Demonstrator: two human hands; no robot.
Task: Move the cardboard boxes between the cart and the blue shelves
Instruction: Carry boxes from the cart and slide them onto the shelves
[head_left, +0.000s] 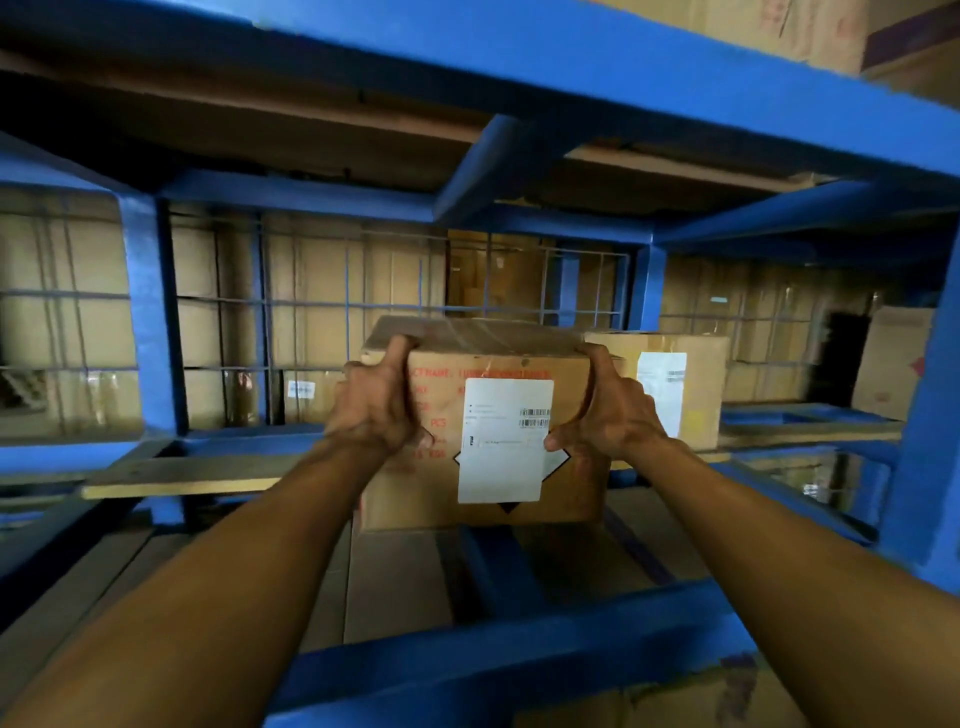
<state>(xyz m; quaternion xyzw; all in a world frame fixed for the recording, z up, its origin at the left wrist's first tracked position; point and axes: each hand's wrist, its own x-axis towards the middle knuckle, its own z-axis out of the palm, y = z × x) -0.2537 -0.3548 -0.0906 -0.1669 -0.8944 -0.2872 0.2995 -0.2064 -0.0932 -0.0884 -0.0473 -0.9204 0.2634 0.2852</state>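
Note:
A brown cardboard box (488, 358) with red print and a white barcode label fills the middle of the view, inside the blue shelves (156, 332). My left hand (376, 402) grips its upper left corner, fingers hooked over the top edge. My right hand (608, 410) clasps its upper right edge, thumb on the front label. Both arms reach forward into the shelf bay. The box's lower part hangs below the wooden shelf board (197, 480); I cannot tell what it rests on. The cart is out of view.
A second labelled box (680, 384) stands just right of the held one. A wire grid (311, 312) backs the bay, with stacked cartons behind it. A blue beam (519, 654) crosses low in front; another carton (891, 364) sits far right.

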